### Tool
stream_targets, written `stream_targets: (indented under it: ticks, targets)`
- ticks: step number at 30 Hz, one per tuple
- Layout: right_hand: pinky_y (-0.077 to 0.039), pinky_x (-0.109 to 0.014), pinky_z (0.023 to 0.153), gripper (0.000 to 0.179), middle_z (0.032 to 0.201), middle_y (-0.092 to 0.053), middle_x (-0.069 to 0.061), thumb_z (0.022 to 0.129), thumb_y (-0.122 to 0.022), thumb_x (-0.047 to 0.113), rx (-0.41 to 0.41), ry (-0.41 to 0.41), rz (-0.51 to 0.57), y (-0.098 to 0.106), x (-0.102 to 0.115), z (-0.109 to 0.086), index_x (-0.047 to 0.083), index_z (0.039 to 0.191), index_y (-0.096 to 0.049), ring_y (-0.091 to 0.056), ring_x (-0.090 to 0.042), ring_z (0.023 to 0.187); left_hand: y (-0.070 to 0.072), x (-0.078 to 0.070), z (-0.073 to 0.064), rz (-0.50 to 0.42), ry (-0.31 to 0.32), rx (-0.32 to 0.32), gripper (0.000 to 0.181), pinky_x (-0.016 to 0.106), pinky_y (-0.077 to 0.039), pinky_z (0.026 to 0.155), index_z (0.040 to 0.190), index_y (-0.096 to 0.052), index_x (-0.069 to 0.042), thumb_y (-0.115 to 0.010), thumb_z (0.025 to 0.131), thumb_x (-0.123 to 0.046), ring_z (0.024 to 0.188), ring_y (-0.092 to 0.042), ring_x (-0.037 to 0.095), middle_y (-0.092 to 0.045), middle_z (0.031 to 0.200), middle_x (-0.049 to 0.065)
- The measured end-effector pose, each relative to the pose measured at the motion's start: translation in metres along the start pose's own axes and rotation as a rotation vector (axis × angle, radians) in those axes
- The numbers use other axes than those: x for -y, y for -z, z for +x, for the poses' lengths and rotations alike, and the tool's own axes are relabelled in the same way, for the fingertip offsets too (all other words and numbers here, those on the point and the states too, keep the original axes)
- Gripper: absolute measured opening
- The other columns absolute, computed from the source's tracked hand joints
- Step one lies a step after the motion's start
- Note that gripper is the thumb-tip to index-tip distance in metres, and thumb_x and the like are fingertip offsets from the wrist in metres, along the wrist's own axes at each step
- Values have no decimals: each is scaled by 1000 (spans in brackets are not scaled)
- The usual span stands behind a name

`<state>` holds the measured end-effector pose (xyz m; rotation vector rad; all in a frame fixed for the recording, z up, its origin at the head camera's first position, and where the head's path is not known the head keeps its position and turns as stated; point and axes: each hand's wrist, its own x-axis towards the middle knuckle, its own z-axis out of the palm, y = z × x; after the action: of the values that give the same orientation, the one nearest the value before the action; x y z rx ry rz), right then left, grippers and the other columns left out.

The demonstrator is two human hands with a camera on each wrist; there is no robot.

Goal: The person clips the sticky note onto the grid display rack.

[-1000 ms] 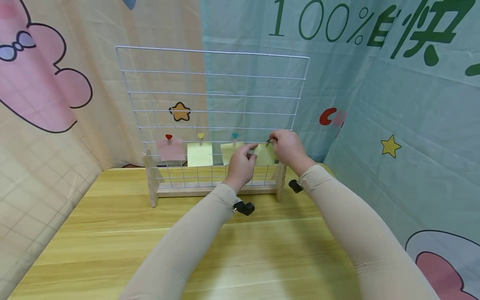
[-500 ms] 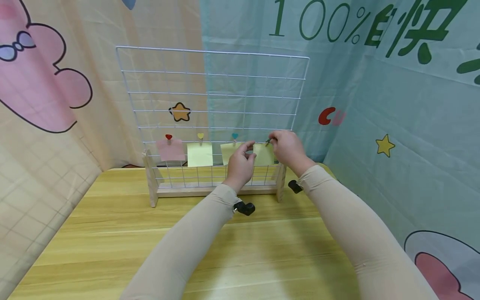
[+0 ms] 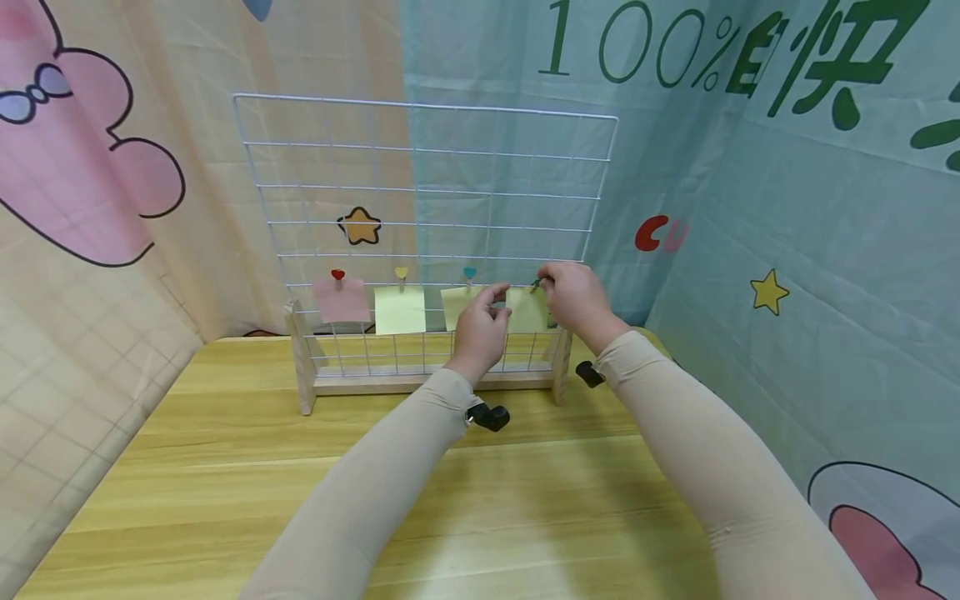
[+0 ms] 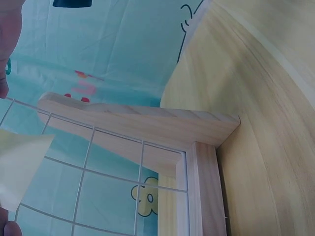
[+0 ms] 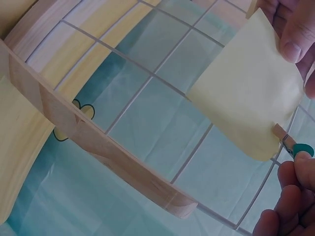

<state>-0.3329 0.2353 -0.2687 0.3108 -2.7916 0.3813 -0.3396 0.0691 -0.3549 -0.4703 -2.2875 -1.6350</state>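
A pale yellow-green sticky note [image 3: 527,308] lies against the lower right of the white wire grid [image 3: 450,197]. My left hand [image 3: 482,333] holds its left edge, with the thumb [image 5: 292,51] in front and fingers partly hidden behind the paper. At the note's top edge, my right hand [image 3: 577,293] pinches a small wooden clothespin [image 5: 281,132] with a green heart on it. The clothespin's tip overlaps the paper in the right wrist view. Three more notes hang to the left: pink [image 3: 342,300], yellow-green [image 3: 400,310] and another yellow-green one [image 3: 455,307] partly behind my left hand.
Wooden feet [image 3: 302,358] and a wooden bar [image 3: 375,383] support the grid on the wood-grain table [image 3: 225,467]. Heart clothespins in red [image 3: 337,274], yellow [image 3: 401,273] and blue [image 3: 470,273] top the hanging notes. Printed curtains [image 3: 750,208] stand close behind and at the right.
My left hand has shifted very slightly left and its index finger has dropped a little along the note's edge. The right hand stays at the clothespin.
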Motion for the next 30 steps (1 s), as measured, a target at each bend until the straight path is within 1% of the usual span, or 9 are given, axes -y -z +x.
stream_targets:
  ticks: [6, 10, 13, 19, 26, 30]
  targets:
    - [-58, -49, 97, 29, 129, -73, -17, 110, -53, 14, 5, -22, 17, -1, 0, 0, 3, 131, -70, -70, -34, 114, 0, 2, 0, 7, -2, 2, 40, 42, -60, 91, 146, -61, -18, -62, 106, -11, 113, -72, 24, -69, 137, 5]
    - [-58, -50, 99, 30, 132, -72, -17, 111, -53, 15, 5, -28, 17, -1, 0, -1, 3, 133, -69, -69, -35, 119, 0, 3, 1, 9, -9, -1, 40, 42, -60, 91, 146, -61, -17, -62, 106, -11, 113, -72, 25, -69, 137, 6]
    - [-56, -51, 102, 31, 134, -71, -17, 111, -53, 15, -1, -20, -4, -2, 0, -1, 4, 134, -69, -68, -35, 122, 0, 2, 1, 9, -9, -3, 39, 43, -60, 92, 145, -61, -16, -61, 106, -10, 113, -72, 25, -69, 137, 7]
    - [-56, -52, 104, 31, 134, -71, -17, 111, -53, 16, -29, 36, -78, -5, -3, -1, 5, 135, -69, -67, -35, 124, -1, 1, 0, 10, -1, -4, 40, 42, -61, 92, 146, -60, -15, -61, 107, -10, 114, -71, 25, -68, 139, 6]
    - [-58, -52, 98, 32, 132, -72, -17, 111, -54, 18, -45, 45, -84, -5, -4, -4, 8, 137, -69, -69, -34, 119, -1, 0, -1, 4, 3, 2, 40, 42, -61, 89, 147, -60, -15, -60, 107, -10, 114, -71, 24, -67, 140, 6]
    - [-58, -52, 99, 32, 134, -71, -17, 111, -54, 19, -48, 44, -79, -6, -5, -5, 8, 138, -68, -69, -34, 120, -1, -1, -1, 0, -1, -1, 40, 42, -61, 88, 147, -60, -15, -60, 107, -9, 113, -71, 24, -67, 139, 6]
